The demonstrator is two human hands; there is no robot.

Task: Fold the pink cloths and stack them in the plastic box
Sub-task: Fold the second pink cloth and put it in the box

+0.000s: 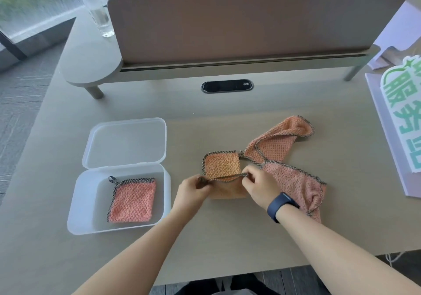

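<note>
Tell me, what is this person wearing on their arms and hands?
Both forearms are bare, with no sleeves in view. The right wrist carries a dark blue smartwatch with a matching band. The left hand and right hand wear no gloves, and I see no rings.

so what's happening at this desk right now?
A person is folding pink cloths. Both hands, left hand and right hand, pinch the near edge of a small cloth on the table, mid-fold. One folded cloth already lies in the open plastic box. Two unfolded cloths lie crumpled just right of the hands.
</note>
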